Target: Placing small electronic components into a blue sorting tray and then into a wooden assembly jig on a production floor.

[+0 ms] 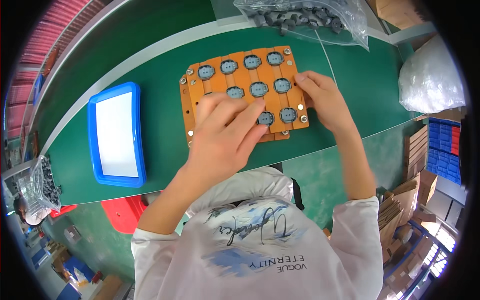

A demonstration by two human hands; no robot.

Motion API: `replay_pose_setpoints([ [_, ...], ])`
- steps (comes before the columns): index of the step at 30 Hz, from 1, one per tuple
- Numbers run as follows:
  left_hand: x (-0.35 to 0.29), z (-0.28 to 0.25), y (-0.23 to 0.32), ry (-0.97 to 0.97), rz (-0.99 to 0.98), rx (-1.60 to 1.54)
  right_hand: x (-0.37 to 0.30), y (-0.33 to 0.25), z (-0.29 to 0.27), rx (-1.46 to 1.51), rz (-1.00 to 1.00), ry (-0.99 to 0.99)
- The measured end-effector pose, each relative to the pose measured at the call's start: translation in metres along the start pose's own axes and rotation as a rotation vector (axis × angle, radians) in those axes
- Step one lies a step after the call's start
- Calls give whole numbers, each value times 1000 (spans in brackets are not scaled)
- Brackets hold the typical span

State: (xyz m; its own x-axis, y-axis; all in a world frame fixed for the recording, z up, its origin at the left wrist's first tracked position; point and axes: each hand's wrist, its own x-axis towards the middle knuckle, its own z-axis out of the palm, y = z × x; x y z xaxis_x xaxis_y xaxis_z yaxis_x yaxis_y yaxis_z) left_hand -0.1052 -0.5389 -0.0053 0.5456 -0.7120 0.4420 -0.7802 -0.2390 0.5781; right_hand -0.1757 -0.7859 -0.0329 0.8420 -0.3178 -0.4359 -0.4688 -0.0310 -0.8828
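An orange block-shaped fixture lies on the green tabletop, with steel screws at its corners. Rows of oval grey connectors sit in its recesses, each with a dark rim. My left hand reaches across the lower left of the fixture and hides several recesses. Its thumb and index finger are bent around a grey connector in the lowest row, one fingertip above it and one below. With the thumb on top and the other fingers down its side, my right hand grips the fixture's right edge.
A blue-rimmed tray with a white bottom stands to the left. A clear bag of dark grey parts lies at the back. Clear plastic wrap bulges at the right. A red stool is below the table's near edge.
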Motion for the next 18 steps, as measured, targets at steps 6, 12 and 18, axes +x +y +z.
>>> replay_pose_setpoints([
  [6, 6, 30, -11, -81, 107, -28, -5, -5, 12, 175, 66, 51],
  [12, -1, 13, -10, -128, 133, 108, -5, 8, 28, 206, -11, 160],
  [18, -11, -51, -5, 120, -12, 93, 8, -51, 57, 202, -187, 226],
])
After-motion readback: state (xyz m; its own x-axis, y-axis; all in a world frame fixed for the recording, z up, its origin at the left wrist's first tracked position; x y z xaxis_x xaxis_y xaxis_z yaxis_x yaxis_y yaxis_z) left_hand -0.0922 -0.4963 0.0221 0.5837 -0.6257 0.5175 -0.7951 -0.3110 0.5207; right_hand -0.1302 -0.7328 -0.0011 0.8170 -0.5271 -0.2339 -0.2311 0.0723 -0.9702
